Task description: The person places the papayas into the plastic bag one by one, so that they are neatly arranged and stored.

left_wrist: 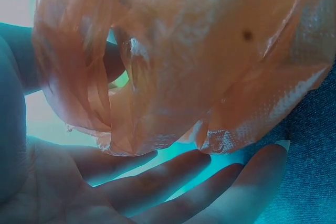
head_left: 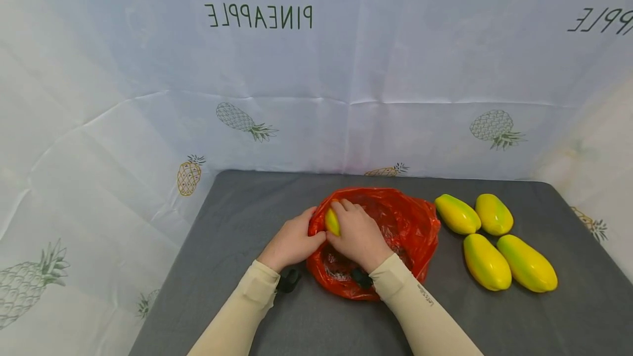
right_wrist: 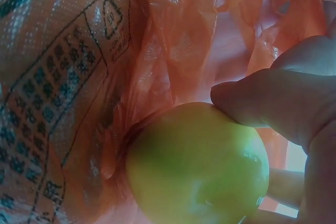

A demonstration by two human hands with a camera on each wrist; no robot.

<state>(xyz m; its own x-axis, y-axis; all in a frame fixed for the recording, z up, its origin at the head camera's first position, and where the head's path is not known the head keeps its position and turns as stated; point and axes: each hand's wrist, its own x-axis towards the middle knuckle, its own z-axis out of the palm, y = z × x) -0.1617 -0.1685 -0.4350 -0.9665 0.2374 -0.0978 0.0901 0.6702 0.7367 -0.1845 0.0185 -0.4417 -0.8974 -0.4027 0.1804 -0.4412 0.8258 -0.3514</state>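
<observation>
A red plastic bag (head_left: 417, 224) stands with its mouth spread wide at the middle of the table. At its left rim, my left hand (head_left: 293, 239) holds the bag, thumb over the edge. The left wrist view has the fingers extended along the outside of the plastic, with the thumb partly behind it. My right hand (head_left: 360, 235) reaches into the mouth and grips a yellow-green papaya (head_left: 332, 222) near the left wall. In the right wrist view the rounded end of this papaya (right_wrist: 197, 166) shows beneath the thumb, close against the plastic. The bag's bottom is largely hidden.
To the right of the bag lie several more yellow papayas (head_left: 487, 262) in a loose cluster. The table has a dark grey top (head_left: 237, 202). A white cloth with pineapple prints (head_left: 346, 59) hangs behind it and at both sides.
</observation>
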